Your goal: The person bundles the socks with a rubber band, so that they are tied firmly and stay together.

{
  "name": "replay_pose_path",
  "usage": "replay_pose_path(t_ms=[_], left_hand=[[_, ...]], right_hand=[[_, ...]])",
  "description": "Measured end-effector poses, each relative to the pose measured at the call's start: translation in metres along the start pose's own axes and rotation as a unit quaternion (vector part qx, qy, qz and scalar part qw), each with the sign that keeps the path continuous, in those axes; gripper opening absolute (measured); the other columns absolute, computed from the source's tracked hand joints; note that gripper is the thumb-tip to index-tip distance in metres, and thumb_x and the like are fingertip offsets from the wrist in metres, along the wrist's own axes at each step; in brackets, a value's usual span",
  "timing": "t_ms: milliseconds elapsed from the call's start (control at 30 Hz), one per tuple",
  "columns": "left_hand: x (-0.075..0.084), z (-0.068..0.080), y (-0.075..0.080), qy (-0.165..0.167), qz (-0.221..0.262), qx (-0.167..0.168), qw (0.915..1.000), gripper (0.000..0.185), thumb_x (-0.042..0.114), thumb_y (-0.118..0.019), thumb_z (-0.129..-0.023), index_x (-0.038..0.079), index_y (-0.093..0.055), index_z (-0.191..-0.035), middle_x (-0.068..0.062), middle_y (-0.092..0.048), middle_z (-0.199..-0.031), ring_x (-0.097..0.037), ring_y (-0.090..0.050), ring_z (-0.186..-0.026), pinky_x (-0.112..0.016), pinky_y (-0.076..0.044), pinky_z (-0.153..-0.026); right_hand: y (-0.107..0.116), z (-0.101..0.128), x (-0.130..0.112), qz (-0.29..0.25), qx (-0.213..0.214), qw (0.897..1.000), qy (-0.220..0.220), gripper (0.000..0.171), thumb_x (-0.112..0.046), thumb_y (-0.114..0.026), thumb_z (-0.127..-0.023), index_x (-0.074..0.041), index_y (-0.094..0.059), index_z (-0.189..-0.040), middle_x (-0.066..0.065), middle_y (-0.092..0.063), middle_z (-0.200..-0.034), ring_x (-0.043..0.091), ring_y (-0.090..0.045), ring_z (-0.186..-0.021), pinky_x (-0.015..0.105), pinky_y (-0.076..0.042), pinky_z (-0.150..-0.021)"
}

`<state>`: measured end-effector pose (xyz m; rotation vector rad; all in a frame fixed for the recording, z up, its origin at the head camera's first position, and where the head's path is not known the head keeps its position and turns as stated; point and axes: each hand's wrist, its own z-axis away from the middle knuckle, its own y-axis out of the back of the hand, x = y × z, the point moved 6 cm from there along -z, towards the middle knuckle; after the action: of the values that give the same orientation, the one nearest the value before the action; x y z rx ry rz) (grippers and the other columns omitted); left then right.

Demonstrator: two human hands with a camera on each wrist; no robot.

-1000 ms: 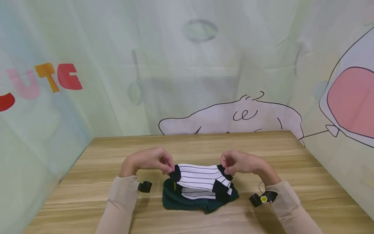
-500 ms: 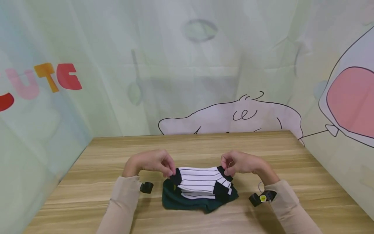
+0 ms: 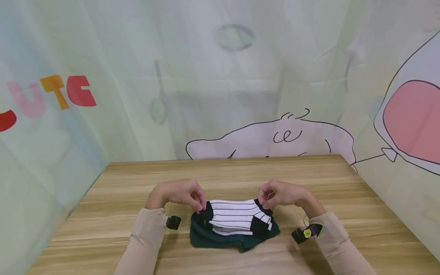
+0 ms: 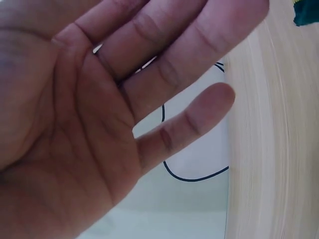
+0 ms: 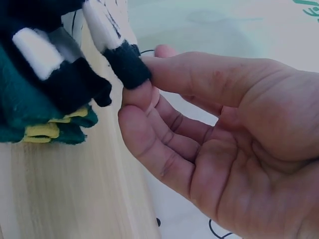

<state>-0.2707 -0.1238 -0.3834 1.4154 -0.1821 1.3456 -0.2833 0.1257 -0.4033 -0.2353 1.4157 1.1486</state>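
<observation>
A white sock with thin black stripes and black ends (image 3: pixel 234 215) lies along the top of a small pile of dark green socks (image 3: pixel 206 240) on the wooden table (image 3: pixel 240 172). My left hand (image 3: pixel 201 205) pinches its black left end, and my right hand (image 3: pixel 264 200) pinches its black right end. In the right wrist view my right hand (image 5: pixel 142 79) grips that black end (image 5: pixel 127 64) between thumb and forefinger, beside green and yellow sock edges (image 5: pixel 45 130). The left wrist view shows mostly my left hand (image 4: pixel 124 99) palm-on, with a sliver of green sock (image 4: pixel 305 12).
Printed cloth walls close in the table at the back (image 3: pixel 240 95), left (image 3: pixel 41 152) and right (image 3: pixel 405 152). Bare wood lies around the pile on every side. Small black cameras sit at my wrists (image 3: pixel 173 222) (image 3: pixel 305 233).
Both hands have come down a little with the striped sock, which now lies flatter on the green pile.
</observation>
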Motion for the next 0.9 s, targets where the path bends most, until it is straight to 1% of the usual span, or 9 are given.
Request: replay_pose_path(t_ms=[167,267,400,500,633,767,900], left_hand=[[-0.002,-0.003,-0.002,0.005,-0.017,0.001,0.9998,0.004,0.005,-0.065,-0.079,0.007,-0.067,-0.082,-0.007,-0.066,-0.075,-0.020,-0.061,-0.066,-0.045,-0.048,-0.071],[-0.004,-0.005,-0.003,0.012,-0.028,0.001,0.9995,0.005,0.006,-0.066,-0.078,0.009,-0.067,-0.082,-0.004,-0.066,-0.075,-0.017,-0.060,-0.066,-0.040,-0.049,-0.069],[-0.006,-0.006,-0.005,0.029,-0.029,-0.005,0.9992,0.006,0.007,-0.067,-0.078,0.010,-0.068,-0.083,-0.002,-0.066,-0.077,-0.013,-0.060,-0.067,-0.034,-0.049,-0.069],[-0.007,-0.005,-0.005,0.036,-0.028,-0.011,0.9989,0.006,0.006,-0.066,-0.078,0.009,-0.068,-0.083,-0.002,-0.066,-0.077,-0.013,-0.060,-0.068,-0.033,-0.049,-0.069],[-0.008,-0.005,-0.007,0.041,-0.031,-0.019,0.9985,0.006,0.006,-0.065,-0.079,0.009,-0.069,-0.083,-0.002,-0.066,-0.076,-0.013,-0.060,-0.069,-0.035,-0.049,-0.070],[-0.009,-0.006,-0.009,0.054,-0.031,-0.023,0.9978,0.007,0.006,-0.065,-0.079,0.008,-0.069,-0.083,-0.003,-0.067,-0.075,-0.015,-0.060,-0.067,-0.041,-0.048,-0.071],[-0.009,-0.005,-0.010,0.070,-0.030,-0.023,0.9968,0.007,0.005,-0.065,-0.079,0.008,-0.070,-0.083,-0.005,-0.067,-0.075,-0.016,-0.060,-0.066,-0.042,-0.048,-0.071]], right_hand=[[0.000,-0.001,0.007,0.001,0.006,1.000,-0.024,0.007,-0.002,-0.062,-0.079,-0.004,-0.060,-0.085,0.007,-0.058,-0.082,0.017,-0.054,-0.072,0.042,-0.048,-0.065],[0.000,-0.002,0.010,-0.002,0.005,0.999,-0.037,0.007,-0.003,-0.063,-0.079,-0.004,-0.061,-0.086,0.007,-0.059,-0.082,0.017,-0.055,-0.072,0.042,-0.048,-0.066],[-0.001,-0.003,0.014,-0.004,-0.002,0.999,-0.046,0.008,-0.003,-0.064,-0.079,-0.005,-0.061,-0.086,0.007,-0.059,-0.083,0.018,-0.054,-0.073,0.041,-0.048,-0.067],[-0.002,-0.004,0.015,-0.001,-0.004,0.999,-0.049,0.008,-0.003,-0.064,-0.079,-0.005,-0.061,-0.086,0.007,-0.059,-0.083,0.018,-0.054,-0.073,0.040,-0.048,-0.067],[-0.003,-0.004,0.017,0.002,-0.003,0.999,-0.054,0.009,-0.002,-0.063,-0.078,-0.005,-0.062,-0.086,0.007,-0.059,-0.083,0.018,-0.055,-0.073,0.039,-0.048,-0.067],[-0.004,-0.004,0.019,0.006,-0.001,0.998,-0.055,0.009,-0.002,-0.063,-0.078,-0.005,-0.062,-0.086,0.007,-0.059,-0.083,0.018,-0.055,-0.072,0.038,-0.048,-0.066],[-0.005,-0.006,0.022,0.003,-0.002,0.998,-0.058,0.009,-0.002,-0.063,-0.077,-0.004,-0.062,-0.086,0.007,-0.060,-0.082,0.017,-0.055,-0.071,0.036,-0.048,-0.064]])
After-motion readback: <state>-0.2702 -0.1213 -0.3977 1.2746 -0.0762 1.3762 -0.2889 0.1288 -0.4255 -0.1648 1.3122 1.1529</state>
